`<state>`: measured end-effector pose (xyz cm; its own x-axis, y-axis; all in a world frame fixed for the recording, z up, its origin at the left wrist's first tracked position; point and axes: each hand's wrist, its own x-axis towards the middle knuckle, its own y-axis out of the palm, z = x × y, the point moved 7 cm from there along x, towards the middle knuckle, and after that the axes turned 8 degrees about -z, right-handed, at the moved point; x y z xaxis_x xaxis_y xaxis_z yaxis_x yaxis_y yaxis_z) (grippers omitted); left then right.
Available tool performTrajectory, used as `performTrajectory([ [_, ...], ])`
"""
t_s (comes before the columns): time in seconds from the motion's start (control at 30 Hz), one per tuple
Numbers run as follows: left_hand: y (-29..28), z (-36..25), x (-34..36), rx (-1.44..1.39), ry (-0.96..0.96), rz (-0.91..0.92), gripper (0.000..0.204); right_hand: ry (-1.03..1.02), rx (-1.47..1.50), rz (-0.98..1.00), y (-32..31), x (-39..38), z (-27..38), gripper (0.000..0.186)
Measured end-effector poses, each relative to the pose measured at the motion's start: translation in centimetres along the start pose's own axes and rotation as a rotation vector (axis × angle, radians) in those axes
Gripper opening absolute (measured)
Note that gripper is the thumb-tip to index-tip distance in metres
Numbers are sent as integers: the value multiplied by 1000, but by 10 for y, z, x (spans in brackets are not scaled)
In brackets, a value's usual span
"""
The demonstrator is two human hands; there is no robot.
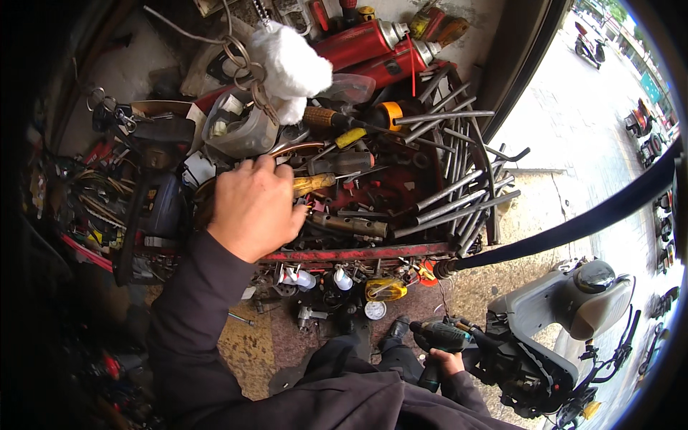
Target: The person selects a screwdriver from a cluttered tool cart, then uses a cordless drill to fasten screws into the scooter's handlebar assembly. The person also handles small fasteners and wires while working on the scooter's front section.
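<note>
My left hand (259, 208) is over a cluttered red tool tray (358, 252), back of the hand up. Its fingers curl down among the tools; the tips are hidden, so I cannot make out what they hold. Just right of the fingers lies a worn yellow-handled tool (314, 184), and a grey screwdriver handle (342, 163) is beyond it. A metal tube (351, 225) lies right of my thumb. Low on the right, my right hand (448, 362) grips the handle of a dark teal and black cordless drill (438, 332).
Metal rods (459, 204) fill the tray's right end. Red spray cans (362, 44) lie behind. A white fluffy key charm (287, 68) hangs above a clear plastic tub (240, 129). A black hose (573, 226) crosses the right side, over a grey scooter (552, 301).
</note>
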<state>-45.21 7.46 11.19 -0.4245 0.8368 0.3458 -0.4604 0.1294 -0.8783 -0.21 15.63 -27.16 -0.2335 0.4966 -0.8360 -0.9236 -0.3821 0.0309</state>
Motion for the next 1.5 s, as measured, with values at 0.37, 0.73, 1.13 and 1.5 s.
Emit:
performTrajectory([
  [0.37,46,-75,42,-228,525,-120,12,-33,93,52,-12,2,-12,31],
  [0.73,57,-87,53,-129,523,8,9,-50,171,-38,-45,-13,-10,21],
  [1.13,25,-37,39,-859,-63,-72,5,-65,176,-14,-73,-13,-23,22],
  [1.5,-16,-50,-64,-2112,-607,10,11,-144,146,48,-68,-20,-9,36],
])
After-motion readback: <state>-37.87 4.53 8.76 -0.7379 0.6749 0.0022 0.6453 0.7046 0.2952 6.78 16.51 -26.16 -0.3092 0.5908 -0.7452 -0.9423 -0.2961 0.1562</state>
